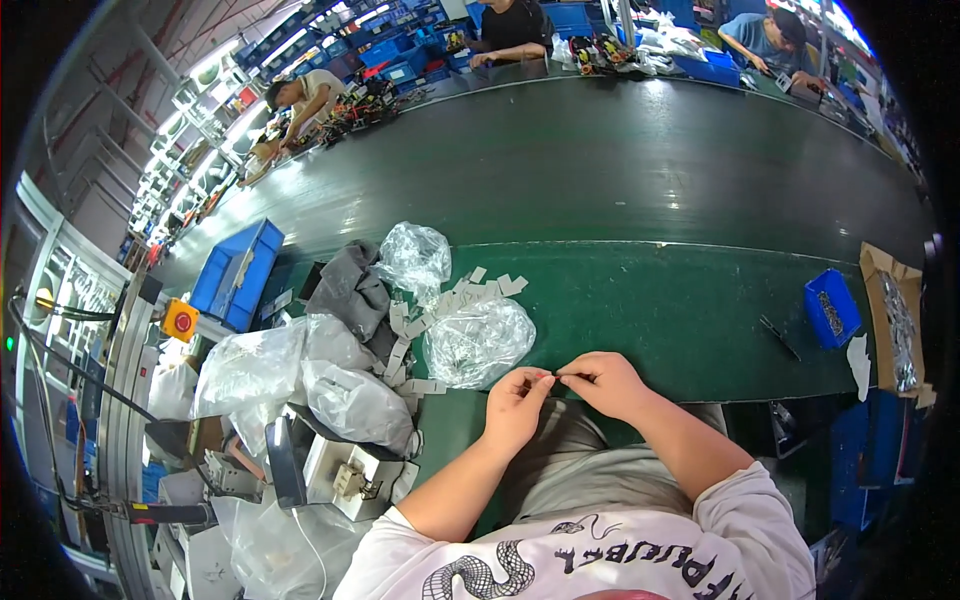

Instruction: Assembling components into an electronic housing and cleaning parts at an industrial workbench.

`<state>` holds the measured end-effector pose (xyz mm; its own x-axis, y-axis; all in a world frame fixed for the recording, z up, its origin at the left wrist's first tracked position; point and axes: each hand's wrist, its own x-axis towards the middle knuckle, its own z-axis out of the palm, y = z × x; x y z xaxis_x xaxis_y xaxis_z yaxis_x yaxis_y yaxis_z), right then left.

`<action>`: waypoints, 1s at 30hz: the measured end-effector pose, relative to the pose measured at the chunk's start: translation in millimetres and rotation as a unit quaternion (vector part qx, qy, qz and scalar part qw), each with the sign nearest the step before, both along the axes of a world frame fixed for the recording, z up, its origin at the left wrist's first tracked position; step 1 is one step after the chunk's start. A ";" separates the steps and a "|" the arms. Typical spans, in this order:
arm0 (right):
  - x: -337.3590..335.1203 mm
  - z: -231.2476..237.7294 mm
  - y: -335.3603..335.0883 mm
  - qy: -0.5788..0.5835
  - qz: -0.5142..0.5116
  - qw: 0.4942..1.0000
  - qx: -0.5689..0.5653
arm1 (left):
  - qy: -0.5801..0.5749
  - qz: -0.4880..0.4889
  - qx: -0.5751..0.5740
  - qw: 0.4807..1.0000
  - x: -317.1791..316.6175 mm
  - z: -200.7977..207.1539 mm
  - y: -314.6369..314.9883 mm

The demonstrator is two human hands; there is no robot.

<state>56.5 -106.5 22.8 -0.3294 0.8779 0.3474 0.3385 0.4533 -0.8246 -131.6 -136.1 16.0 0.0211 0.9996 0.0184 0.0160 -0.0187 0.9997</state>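
My left hand [515, 402] and my right hand [610, 384] meet at the near edge of the green work table [640, 310]. Thumb and forefinger of each are pinched together, tip to tip, on something too small to make out. Just beyond my left hand lies a crumpled clear plastic bag [478, 343], its contents blurred by the film. Small pale grey tags or plates [395, 355] are strewn in a curved row along its left and far sides.
Clear bags [355, 400] and dark grey cloth [350, 290] crowd the left, near a blue bin [237, 275] and an emergency stop button [181, 321]. At right are a small blue tray [832, 308], a cardboard box [897, 320] and a thin dark tool [780, 338]. Across the conveyor belt [560, 160], people work.
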 end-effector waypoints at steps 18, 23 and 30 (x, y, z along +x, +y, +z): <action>0.1 6.2 3.7 -0.033 0.054 0.997 -0.049 | 0.024 0.008 -0.008 1.000 -0.1 -0.2 -0.3; 7.0 1.9 8.3 0.062 0.078 0.972 -0.213 | 0.090 0.001 0.069 0.994 3.0 5.6 -2.1; 16.3 -7.3 21.4 0.164 0.127 0.926 -0.315 | 0.114 -0.019 0.159 0.980 7.3 11.7 -5.7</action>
<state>72.8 -85.1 15.6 -0.5198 0.8496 -0.0896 -0.0289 -0.1223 -0.9921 -124.3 -141.8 27.7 0.0981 0.9423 0.3200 0.2315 -0.3344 0.9136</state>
